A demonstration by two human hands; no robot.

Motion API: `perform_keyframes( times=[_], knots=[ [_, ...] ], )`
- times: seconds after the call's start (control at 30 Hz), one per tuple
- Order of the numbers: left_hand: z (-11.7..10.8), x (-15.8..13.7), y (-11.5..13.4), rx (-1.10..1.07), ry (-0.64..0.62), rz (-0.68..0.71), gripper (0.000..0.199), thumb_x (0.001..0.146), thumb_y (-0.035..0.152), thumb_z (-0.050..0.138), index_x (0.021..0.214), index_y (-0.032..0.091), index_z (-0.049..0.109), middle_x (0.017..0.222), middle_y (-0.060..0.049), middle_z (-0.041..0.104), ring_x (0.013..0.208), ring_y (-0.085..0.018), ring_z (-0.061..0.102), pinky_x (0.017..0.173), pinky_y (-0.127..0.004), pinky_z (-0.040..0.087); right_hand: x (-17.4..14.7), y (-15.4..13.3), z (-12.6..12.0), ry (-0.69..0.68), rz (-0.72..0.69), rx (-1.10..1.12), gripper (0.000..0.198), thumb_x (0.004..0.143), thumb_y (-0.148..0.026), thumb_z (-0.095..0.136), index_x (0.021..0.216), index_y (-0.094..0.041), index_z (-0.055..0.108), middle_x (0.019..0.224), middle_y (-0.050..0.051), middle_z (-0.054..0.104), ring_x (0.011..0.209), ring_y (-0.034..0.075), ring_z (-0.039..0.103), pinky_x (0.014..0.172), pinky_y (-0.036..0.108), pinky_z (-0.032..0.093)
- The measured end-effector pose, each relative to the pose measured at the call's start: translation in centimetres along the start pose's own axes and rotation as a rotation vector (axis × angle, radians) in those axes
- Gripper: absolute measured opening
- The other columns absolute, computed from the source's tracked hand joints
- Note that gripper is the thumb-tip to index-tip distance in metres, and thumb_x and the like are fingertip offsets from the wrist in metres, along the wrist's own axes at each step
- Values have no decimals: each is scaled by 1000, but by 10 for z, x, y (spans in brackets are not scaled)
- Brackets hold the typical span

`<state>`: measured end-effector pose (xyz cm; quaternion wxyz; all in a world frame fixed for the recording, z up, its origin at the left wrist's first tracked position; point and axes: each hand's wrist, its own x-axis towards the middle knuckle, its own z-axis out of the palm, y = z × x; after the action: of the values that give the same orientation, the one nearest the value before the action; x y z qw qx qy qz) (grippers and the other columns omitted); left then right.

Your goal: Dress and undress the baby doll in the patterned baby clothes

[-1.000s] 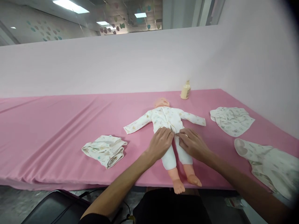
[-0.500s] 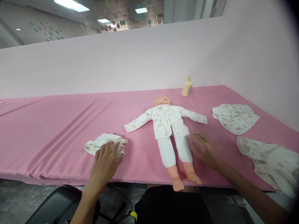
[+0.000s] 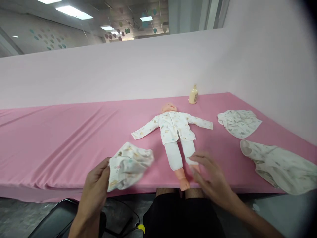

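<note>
My left hand (image 3: 95,186) pinches the edge of a small white printed baby garment (image 3: 130,163), raised off the pink sheet at the front; its exact kind I cannot make out. A baby doll (image 3: 182,181) lies on its back, feet toward me, wearing a white printed baby top (image 3: 173,127) and white leggings (image 3: 173,155). The sleeves are spread wide, and the front of the top parts at the hem. In front of the doll's foot on the right, my right hand (image 3: 210,175) hovers with fingers apart, blurred and holding nothing, partly covering that foot.
A pink sheet (image 3: 66,142) covers the table. At the back stands a cream pump bottle (image 3: 193,95). Two more white printed cloth pieces lie to the right, a crumpled garment (image 3: 239,123) and a larger garment (image 3: 282,165). A black chair (image 3: 55,221) is below left.
My left hand has lifted the small garment from the sheet and brought it right and nearer me. My right hand has moved down and left, over the doll's lower leg. The view has shifted slightly.
</note>
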<state>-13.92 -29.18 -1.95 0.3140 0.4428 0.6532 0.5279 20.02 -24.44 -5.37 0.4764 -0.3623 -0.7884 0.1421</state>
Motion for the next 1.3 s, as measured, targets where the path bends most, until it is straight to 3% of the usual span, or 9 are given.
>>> perform_keyframes(
  times=[0.13,0.23,0.47,0.57,0.67,0.8,1.07,1.2,1.3],
  knots=[
    [48,-46,14,-196,-348,-101,44,84,49,69,112,17,60,91,-4,67,74,-16,60,60,-22,48,-9,-67,8,-410,144,287,63,81,-41,77,136,-27,49,134,8,57,121,24,57,98,35,52],
    [75,-82,24,-222,-421,-89,55,87,49,67,131,20,51,112,-9,67,87,-19,65,65,-23,51,-19,-91,18,-423,349,391,77,69,-43,86,134,-24,48,129,8,59,111,24,60,93,35,52],
    [74,-135,24,-200,-543,-35,83,84,46,72,154,29,29,155,-10,40,140,-28,45,115,-39,40,-53,-95,-6,-323,407,407,17,90,-32,63,101,-19,64,91,3,67,86,19,62,81,31,51],
    [67,-139,19,-4,-671,29,68,84,48,72,144,30,47,144,-9,52,134,-27,48,115,-42,39,-61,-99,-28,-317,390,442,20,92,-37,63,98,-19,66,89,3,66,86,20,62,78,30,51],
    [62,-137,22,208,-763,175,33,86,50,69,104,22,68,118,-7,61,114,-23,56,106,-39,45,-64,-105,-47,-269,354,495,23,91,-36,65,108,-21,64,100,4,65,91,19,61,78,28,51],
    [57,-132,39,279,-776,346,28,90,44,65,81,18,64,126,-6,55,117,-19,53,97,-28,47,-64,-109,-65,-151,336,517,16,93,-34,64,104,-22,63,94,2,61,81,14,57,71,24,48],
    [35,-114,73,305,-724,502,23,94,37,63,81,17,58,90,0,62,82,-11,57,76,-22,45,-57,-105,-84,252,437,418,25,88,-36,71,86,-22,50,71,-5,50,58,8,44,49,20,37],
    [26,-102,105,346,-826,594,16,94,34,63,88,19,63,90,0,64,81,-10,59,73,-21,46,-52,-109,-101,107,412,389,50,89,-38,70,132,-31,46,74,-5,54,58,10,46,49,22,37],
    [25,-94,130,363,-852,691,16,94,33,62,87,19,64,89,0,65,82,-10,60,74,-20,47,-46,-110,-119,-40,323,261,55,88,-40,70,139,-34,49,85,-1,61,62,11,47,51,24,37]
  ],
)
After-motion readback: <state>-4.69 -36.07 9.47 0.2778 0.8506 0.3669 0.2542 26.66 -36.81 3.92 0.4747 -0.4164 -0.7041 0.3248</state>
